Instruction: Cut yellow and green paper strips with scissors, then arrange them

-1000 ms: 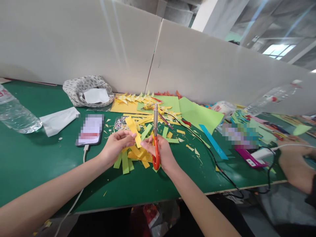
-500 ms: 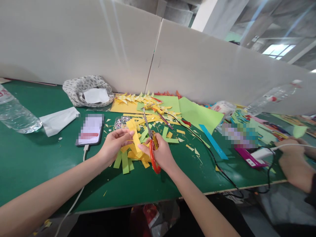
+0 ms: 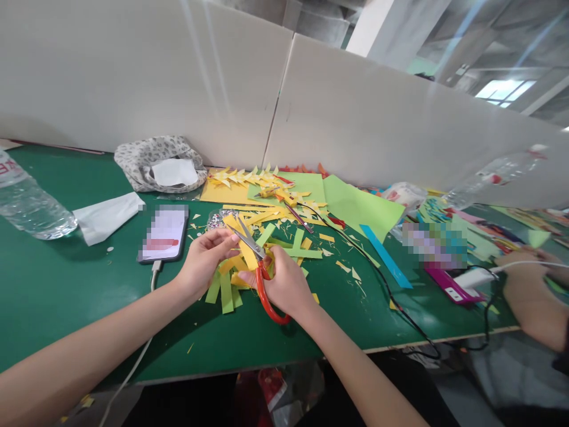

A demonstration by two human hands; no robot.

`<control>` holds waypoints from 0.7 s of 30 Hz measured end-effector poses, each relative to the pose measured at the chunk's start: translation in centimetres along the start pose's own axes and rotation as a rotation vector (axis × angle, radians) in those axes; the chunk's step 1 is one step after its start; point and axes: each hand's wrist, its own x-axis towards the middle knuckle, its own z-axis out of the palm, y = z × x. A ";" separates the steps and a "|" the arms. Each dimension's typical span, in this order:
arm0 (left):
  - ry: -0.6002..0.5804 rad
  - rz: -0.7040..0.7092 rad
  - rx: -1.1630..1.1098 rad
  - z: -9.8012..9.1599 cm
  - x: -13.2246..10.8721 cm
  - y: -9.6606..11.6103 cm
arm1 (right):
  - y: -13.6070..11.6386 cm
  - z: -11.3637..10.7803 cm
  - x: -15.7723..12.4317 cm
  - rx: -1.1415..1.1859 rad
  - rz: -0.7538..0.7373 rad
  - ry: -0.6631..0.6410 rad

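Between the fingers of my left hand [image 3: 205,261] is a yellow paper strip [image 3: 249,256], pinched near its upper end. My right hand [image 3: 284,279] is wrapped round red-handled scissors [image 3: 269,299]. Their blades are apart and lie across the strip, pointing up and left toward my left fingertips. Below and behind my hands is a loose heap of yellow and green paper strips [image 3: 226,293]. A yellow glue gun [image 3: 287,194] lies behind the heap, on green and yellow paper.
To the left are a phone [image 3: 164,228] on a white cable, a tissue [image 3: 109,218], a water bottle [image 3: 33,201] and a cloth pouch [image 3: 155,163]. A black cord [image 3: 377,273] crosses the right side, near a blue strip [image 3: 386,256]. Another person's arm [image 3: 533,290] rests far right.
My right hand has turned the scissors leftward, so the opened blades now cross the yellow strip. Earlier they pointed upward beside it. My left hand has barely moved.
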 end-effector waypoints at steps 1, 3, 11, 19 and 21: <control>-0.002 -0.003 -0.001 0.0 0.0 0.0 | 0.0 0.0 0.0 0.002 0.001 0.002; -0.005 -0.010 -0.008 0.0 0.0 0.0 | 0.0 0.0 0.0 0.003 -0.003 0.011; -0.029 -0.021 -0.049 0.1 -0.1 0.0 | 0.1 0.2 0.0 -0.030 -0.037 0.050; -0.030 -0.049 -0.066 0.1 -0.1 0.1 | -0.1 -0.1 0.1 -0.077 -0.055 0.079; -0.026 -0.052 -0.066 0.1 -0.1 0.1 | 0.0 -0.1 0.1 -0.085 -0.061 0.098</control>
